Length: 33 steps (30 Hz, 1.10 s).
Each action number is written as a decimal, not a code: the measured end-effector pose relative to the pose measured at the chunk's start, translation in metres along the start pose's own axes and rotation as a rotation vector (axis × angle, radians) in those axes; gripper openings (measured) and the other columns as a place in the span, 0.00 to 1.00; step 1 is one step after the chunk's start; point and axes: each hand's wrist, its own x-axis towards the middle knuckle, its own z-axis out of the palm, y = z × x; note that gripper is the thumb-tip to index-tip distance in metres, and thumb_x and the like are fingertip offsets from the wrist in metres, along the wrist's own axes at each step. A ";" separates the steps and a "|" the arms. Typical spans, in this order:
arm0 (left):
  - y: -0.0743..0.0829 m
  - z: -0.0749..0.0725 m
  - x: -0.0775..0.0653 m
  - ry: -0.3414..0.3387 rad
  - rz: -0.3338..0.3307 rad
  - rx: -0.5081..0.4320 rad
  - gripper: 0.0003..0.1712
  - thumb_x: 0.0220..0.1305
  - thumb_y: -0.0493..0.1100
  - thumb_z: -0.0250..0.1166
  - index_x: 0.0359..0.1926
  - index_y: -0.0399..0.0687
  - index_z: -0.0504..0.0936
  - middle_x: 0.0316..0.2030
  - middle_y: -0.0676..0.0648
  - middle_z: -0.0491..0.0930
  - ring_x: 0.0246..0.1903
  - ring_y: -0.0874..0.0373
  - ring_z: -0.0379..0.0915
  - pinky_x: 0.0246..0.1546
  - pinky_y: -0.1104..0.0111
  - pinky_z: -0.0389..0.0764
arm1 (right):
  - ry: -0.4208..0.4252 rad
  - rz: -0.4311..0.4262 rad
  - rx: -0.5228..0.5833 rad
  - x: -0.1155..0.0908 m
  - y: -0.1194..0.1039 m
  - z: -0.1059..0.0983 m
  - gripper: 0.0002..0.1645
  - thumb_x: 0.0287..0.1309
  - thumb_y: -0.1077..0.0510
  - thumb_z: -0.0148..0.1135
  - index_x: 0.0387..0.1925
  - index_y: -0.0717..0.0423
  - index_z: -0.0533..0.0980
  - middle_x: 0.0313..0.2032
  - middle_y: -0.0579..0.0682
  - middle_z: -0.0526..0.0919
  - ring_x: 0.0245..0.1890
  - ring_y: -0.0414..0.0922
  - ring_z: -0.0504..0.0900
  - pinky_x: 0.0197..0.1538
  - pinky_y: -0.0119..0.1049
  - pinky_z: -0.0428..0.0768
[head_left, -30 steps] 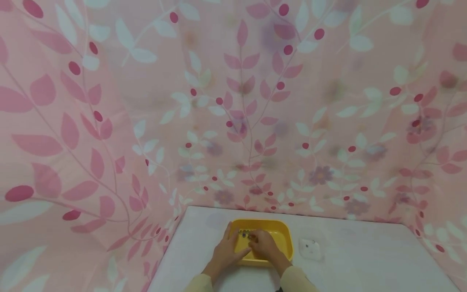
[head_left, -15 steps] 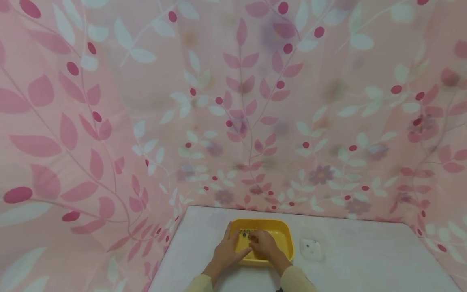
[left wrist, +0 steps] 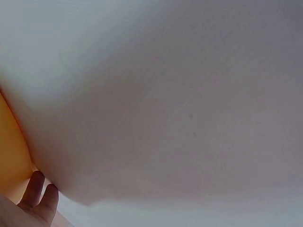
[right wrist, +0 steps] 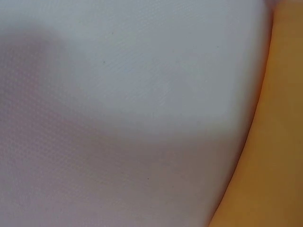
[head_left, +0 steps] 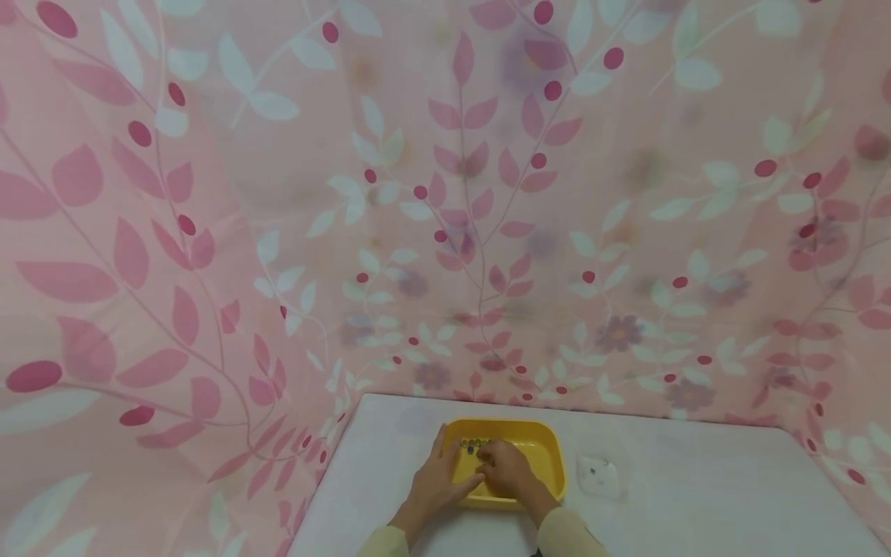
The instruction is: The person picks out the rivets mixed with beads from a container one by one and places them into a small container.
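A yellow tray (head_left: 550, 458) lies near the middle of the table's far half. Against its left side rests my left hand (head_left: 433, 481), its fingers extended along the outer wall and its thumb reaching over the front rim. Two of its fingertips (left wrist: 34, 187) show beside the tray wall (left wrist: 9, 146) in the left wrist view. My right hand (head_left: 510, 470) reaches into the tray with bent fingers and pinches what looks like a small marble, mostly hidden by the fingertips. Several small greenish marbles (head_left: 478, 443) sit in a row towards the back, with a dark blue one (head_left: 470, 449) just below.
To the right of the tray stands a shallow clear dish (head_left: 600, 486) holding a few tiny dark pieces. A white cover lies over the table (head_left: 696, 480). Pink leaf-patterned cloth (head_left: 487, 232) rises behind and at both sides.
The right hand's fingers shift slightly at the row of marbles, and more of the row shows now. The left hand stays on the tray's side. The head view has shifted a little.
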 end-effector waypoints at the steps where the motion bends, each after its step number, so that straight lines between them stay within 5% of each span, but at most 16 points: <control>1: 0.000 0.000 0.000 -0.002 -0.001 -0.001 0.51 0.57 0.76 0.59 0.69 0.45 0.69 0.77 0.36 0.49 0.53 0.40 0.79 0.34 0.54 0.85 | 0.000 -0.001 -0.005 0.000 0.000 0.000 0.11 0.53 0.57 0.70 0.40 0.55 0.85 0.37 0.48 0.83 0.35 0.45 0.79 0.43 0.45 0.82; 9: 0.003 -0.003 0.003 0.005 -0.003 0.009 0.51 0.57 0.76 0.58 0.70 0.45 0.69 0.77 0.37 0.48 0.57 0.41 0.76 0.39 0.54 0.85 | 0.002 0.026 0.037 0.001 -0.003 -0.006 0.07 0.56 0.65 0.66 0.36 0.58 0.86 0.37 0.49 0.87 0.40 0.49 0.83 0.49 0.51 0.83; 23: 0.007 -0.003 0.000 0.003 -0.028 -0.026 0.50 0.57 0.72 0.62 0.70 0.44 0.69 0.77 0.37 0.48 0.59 0.39 0.74 0.40 0.51 0.84 | -0.005 0.092 0.117 -0.003 0.003 -0.002 0.05 0.55 0.65 0.69 0.28 0.52 0.83 0.27 0.42 0.82 0.29 0.38 0.76 0.35 0.36 0.80; 33: 0.003 -0.001 -0.001 -0.014 -0.033 -0.013 0.50 0.58 0.74 0.60 0.70 0.44 0.69 0.77 0.38 0.47 0.60 0.39 0.74 0.42 0.51 0.84 | -0.002 0.138 0.157 -0.003 0.004 -0.002 0.03 0.56 0.63 0.68 0.28 0.56 0.82 0.27 0.44 0.81 0.30 0.40 0.75 0.35 0.37 0.80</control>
